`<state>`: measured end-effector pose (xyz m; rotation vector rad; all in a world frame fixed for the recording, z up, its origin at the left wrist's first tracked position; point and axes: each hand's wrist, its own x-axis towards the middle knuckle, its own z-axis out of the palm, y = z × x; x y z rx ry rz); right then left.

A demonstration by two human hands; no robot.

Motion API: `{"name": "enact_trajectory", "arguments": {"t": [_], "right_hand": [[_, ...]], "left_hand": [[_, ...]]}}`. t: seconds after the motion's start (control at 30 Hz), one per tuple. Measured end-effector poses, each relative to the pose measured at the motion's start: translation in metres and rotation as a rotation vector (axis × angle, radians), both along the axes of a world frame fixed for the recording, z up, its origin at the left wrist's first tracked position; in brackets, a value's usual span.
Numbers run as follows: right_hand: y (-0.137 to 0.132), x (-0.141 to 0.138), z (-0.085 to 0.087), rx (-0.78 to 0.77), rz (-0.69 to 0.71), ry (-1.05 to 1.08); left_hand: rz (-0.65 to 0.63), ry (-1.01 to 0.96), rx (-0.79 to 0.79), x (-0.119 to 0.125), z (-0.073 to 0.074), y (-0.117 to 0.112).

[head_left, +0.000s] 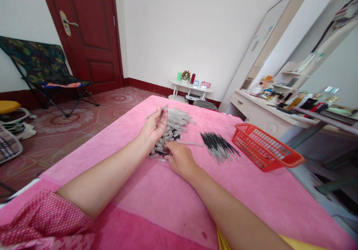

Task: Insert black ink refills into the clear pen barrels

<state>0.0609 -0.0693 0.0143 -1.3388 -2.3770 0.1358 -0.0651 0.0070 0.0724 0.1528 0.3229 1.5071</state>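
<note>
My left hand is raised a little over a pink cloth-covered table, its fingers pinching a thin grey pen barrel that points up and left. My right hand lies lower, palm down, with curled fingers at the near edge of a heap of small grey caps; one long grey barrel sticks out from its fingertips to the right. Behind the caps sits a pile of grey pen barrels. A bundle of black-tipped refills lies to the right.
A red plastic basket stands at the table's right edge. Beyond it is a white dresser crowded with bottles, with a mirror above. A folding chair and a dark red door are at the back left; a small white side table stands against the far wall.
</note>
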Motion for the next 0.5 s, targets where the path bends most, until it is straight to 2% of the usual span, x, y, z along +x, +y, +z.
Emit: {"name": "enact_trajectory", "arguments": {"t": [0.2,0.3,0.4,0.5], "right_hand": [[-0.004,0.004,0.001,0.000,-0.002,-0.086],[-0.005,0.012,0.002,0.016,-0.012,-0.055],[0.003,0.024,0.002,0.023,-0.052,0.128],[0.015,0.036,0.002,-0.006,-0.099,0.473]], "left_hand": [[-0.011,0.010,-0.032,0.002,-0.003,0.000],[-0.023,0.027,-0.042,0.004,-0.006,0.000],[-0.031,0.067,-0.045,0.009,-0.012,-0.002],[-0.073,0.143,-0.024,0.017,-0.020,-0.007]]}}
